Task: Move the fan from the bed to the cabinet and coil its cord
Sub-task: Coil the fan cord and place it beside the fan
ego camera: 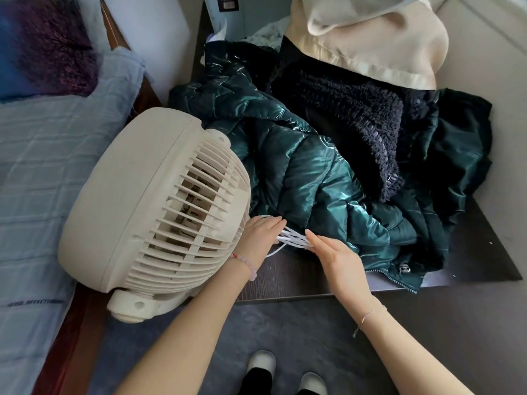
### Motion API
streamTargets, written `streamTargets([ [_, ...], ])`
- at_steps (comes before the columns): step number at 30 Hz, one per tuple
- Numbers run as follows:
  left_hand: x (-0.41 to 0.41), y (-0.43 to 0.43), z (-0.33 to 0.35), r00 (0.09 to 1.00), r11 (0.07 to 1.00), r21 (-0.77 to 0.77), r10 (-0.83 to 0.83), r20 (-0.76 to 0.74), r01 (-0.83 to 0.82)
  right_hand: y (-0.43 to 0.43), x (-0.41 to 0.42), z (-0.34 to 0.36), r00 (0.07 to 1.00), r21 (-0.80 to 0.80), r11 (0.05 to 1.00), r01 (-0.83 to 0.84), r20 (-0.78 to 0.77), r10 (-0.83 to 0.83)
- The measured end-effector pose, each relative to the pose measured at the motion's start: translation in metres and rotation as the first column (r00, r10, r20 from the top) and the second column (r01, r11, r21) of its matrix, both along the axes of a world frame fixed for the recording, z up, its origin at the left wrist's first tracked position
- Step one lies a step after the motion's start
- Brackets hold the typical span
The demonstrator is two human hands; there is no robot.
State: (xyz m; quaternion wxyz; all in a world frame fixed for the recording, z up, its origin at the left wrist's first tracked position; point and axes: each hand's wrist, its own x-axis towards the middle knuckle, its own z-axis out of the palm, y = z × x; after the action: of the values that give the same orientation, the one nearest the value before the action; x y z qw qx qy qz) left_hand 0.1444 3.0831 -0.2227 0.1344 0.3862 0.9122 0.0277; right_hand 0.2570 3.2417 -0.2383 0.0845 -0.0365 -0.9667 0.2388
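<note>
**Head view: our hands gather the cord**

Head view shows our left hand and right hand reaching forward, palms angled inward, each grasping the looped white cord stretched left-right between them. Our fan sits on the dark cabinet beside the bed, grille facing right.

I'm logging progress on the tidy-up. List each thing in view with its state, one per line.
fan: on the cabinet's left edge, tilted, grille facing up.
cord: white, gathered in loops between both hands.
left hand: grip closed on the cord loops.
right hand: fingers flat against the loops.
jacket: green, crumpled on the cabinet.
cabinet: dark top, mostly covered with clothes.
</note>
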Motion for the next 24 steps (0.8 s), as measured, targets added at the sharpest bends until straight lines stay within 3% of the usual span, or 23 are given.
streamTargets([
  [3,0.007,0.0,-0.005,0.996,1.0,-0.003,0.02,-0.081,-0.02,0.004,-0.002,-0.001,0.994,0.17,0.982,0.078,-0.086,-0.064],
  [7,0.015,0.002,-0.012,0.985,0.998,-0.024,0.054,-0.164,-0.058,0.0,-0.005,-0.003,0.975,0.405,0.888,0.217,-0.144,-0.172],
  [13,0.027,-0.006,-0.003,0.965,0.983,0.182,0.01,-0.262,0.039,-0.007,-0.008,-0.003,0.982,0.279,0.942,0.187,-0.089,-0.169],
  [21,0.037,-0.01,-0.019,0.973,0.999,0.023,-0.024,-0.229,0.03,-0.009,0.011,-0.012,0.948,0.18,0.948,0.261,-0.235,-0.216],
  [24,0.035,-0.01,-0.024,0.982,0.999,-0.01,-0.038,-0.187,0.037,-0.017,0.026,-0.016,0.933,0.207,0.968,0.145,-0.353,-0.064],
])
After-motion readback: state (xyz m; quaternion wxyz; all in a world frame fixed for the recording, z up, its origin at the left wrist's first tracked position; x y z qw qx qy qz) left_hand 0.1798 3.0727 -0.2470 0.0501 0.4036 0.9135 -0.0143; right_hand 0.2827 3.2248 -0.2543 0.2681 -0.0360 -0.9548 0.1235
